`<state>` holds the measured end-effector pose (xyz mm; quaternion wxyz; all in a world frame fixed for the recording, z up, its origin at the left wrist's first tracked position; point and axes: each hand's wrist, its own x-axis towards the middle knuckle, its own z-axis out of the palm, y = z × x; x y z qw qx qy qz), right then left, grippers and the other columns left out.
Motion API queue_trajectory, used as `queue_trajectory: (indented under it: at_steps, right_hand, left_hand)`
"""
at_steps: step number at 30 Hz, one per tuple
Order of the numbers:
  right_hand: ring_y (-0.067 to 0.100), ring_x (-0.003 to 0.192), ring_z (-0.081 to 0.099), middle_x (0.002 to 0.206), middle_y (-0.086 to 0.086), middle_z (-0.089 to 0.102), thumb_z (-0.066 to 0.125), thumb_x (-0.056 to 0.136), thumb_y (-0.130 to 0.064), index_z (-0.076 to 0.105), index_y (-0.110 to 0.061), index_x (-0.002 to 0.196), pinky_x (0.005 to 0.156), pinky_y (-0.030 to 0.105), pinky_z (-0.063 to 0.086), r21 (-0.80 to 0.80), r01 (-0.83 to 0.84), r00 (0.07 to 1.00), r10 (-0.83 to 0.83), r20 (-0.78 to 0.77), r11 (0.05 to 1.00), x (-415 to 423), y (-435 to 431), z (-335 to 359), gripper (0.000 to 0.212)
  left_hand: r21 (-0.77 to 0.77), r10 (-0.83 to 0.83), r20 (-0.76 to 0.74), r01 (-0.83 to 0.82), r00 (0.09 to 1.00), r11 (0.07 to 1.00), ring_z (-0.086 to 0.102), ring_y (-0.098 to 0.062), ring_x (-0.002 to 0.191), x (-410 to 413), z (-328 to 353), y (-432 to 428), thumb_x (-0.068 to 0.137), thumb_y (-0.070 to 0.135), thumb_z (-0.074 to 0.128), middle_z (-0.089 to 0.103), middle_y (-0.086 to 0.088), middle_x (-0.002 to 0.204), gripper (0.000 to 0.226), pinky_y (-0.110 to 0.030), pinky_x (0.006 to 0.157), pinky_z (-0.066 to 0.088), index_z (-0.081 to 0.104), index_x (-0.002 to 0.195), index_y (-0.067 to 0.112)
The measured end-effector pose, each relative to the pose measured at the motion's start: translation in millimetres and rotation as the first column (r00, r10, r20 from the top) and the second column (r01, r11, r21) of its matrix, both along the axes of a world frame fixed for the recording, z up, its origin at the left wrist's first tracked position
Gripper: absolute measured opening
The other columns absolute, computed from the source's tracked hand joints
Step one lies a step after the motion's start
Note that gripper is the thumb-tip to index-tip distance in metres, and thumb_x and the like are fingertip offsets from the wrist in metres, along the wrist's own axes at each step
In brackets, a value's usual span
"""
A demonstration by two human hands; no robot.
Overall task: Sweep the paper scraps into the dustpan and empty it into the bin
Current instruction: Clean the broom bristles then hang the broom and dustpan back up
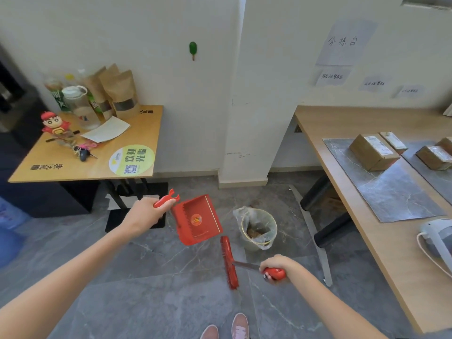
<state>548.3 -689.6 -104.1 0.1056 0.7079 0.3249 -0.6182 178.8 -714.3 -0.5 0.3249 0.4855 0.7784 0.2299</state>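
My left hand (146, 212) grips the red handle of a red dustpan (197, 220), held in the air with its tray hanging down and its inside facing me; I see no scraps in it. My right hand (277, 267) grips the red handle of a small red brush (229, 261), whose bristle head points down just right of and below the dustpan. A small bin (259, 228) lined with a clear plastic bag stands on the grey floor right of the dustpan, with brownish waste inside. No paper scraps show on the floor.
A small wooden table (137, 133) with bottles, paper bags, a figurine and keys stands at the left. A long wooden table (342, 128) with grey mats and cardboard boxes runs along the right, its black legs close to the bin. My shoes (230, 327) are at the bottom.
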Motion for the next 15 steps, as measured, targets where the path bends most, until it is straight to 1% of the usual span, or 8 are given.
queue_trajectory:
  at_steps: [3, 6, 7, 10, 13, 15]
  right_hand:
    - [0.011, 0.028, 0.046, 0.044, 0.007, 0.049, 0.051, 0.087, -0.001, 0.048, -0.006, 0.078, 0.031, 0.014, 0.039, -0.027, 0.082, 0.996, -0.083, -0.038, 0.996, -10, 5, -7, 0.010]
    - [0.011, 0.027, 0.045, 0.056, 0.008, 0.047, 0.049, 0.088, -0.002, 0.047, -0.007, 0.078, 0.029, 0.014, 0.039, -0.041, 0.112, 0.991, -0.115, -0.068, 0.993, -22, 12, -11, 0.012]
    - [0.011, 0.026, 0.045, 0.058, 0.008, 0.046, 0.048, 0.089, -0.003, 0.046, -0.008, 0.078, 0.028, 0.013, 0.037, -0.044, 0.107, 0.991, -0.110, -0.074, 0.993, -26, 16, -10, 0.013]
    - [0.011, 0.023, 0.044, 0.056, 0.007, 0.046, 0.046, 0.091, -0.004, 0.044, -0.008, 0.079, 0.027, 0.011, 0.035, -0.061, 0.107, 0.989, -0.113, -0.099, 0.992, -35, 31, -6, 0.013]
    - [0.012, 0.023, 0.045, 0.064, 0.010, 0.044, 0.047, 0.091, -0.003, 0.041, -0.006, 0.083, 0.027, 0.012, 0.036, -0.078, 0.156, 0.980, -0.165, -0.114, 0.985, -37, 57, -6, 0.011]
    - [0.013, 0.024, 0.045, 0.064, 0.011, 0.044, 0.049, 0.090, -0.002, 0.041, -0.004, 0.081, 0.027, 0.014, 0.038, -0.087, 0.150, 0.980, -0.159, -0.116, 0.985, -39, 78, -7, 0.012]
  left_hand:
    - [-0.028, 0.071, 0.090, -0.069, 0.993, 0.997, 0.040, -0.013, 0.040, -3, -1, -9, 0.084, 0.060, 0.056, 0.045, 0.001, 0.048, 0.058, -0.024, 0.047, 0.033, 0.055, 0.061, 0.006]
    - [-0.041, 0.136, 0.138, -0.132, 0.981, 0.990, 0.034, -0.008, 0.031, -4, -2, -18, 0.088, 0.055, 0.055, 0.042, 0.000, 0.046, 0.056, -0.020, 0.035, 0.028, 0.051, 0.058, 0.008]
    - [-0.042, 0.151, 0.151, -0.146, 0.977, 0.988, 0.032, -0.008, 0.029, -5, -3, -20, 0.088, 0.055, 0.054, 0.041, 0.000, 0.046, 0.055, -0.019, 0.034, 0.027, 0.050, 0.058, 0.008]
    - [-0.053, 0.208, 0.202, -0.202, 0.957, 0.978, 0.032, -0.009, 0.031, -7, -10, -23, 0.087, 0.055, 0.056, 0.041, 0.001, 0.047, 0.054, -0.021, 0.038, 0.029, 0.051, 0.060, 0.009]
    - [-0.063, 0.278, 0.244, -0.271, 0.929, 0.961, 0.034, -0.009, 0.034, -10, -17, -18, 0.087, 0.054, 0.056, 0.044, 0.003, 0.046, 0.053, -0.022, 0.042, 0.031, 0.052, 0.058, 0.009]
    - [-0.074, 0.303, 0.258, -0.294, 0.917, 0.953, 0.035, -0.010, 0.035, -12, -20, -10, 0.086, 0.055, 0.056, 0.044, 0.002, 0.046, 0.054, -0.022, 0.043, 0.031, 0.052, 0.060, 0.009]
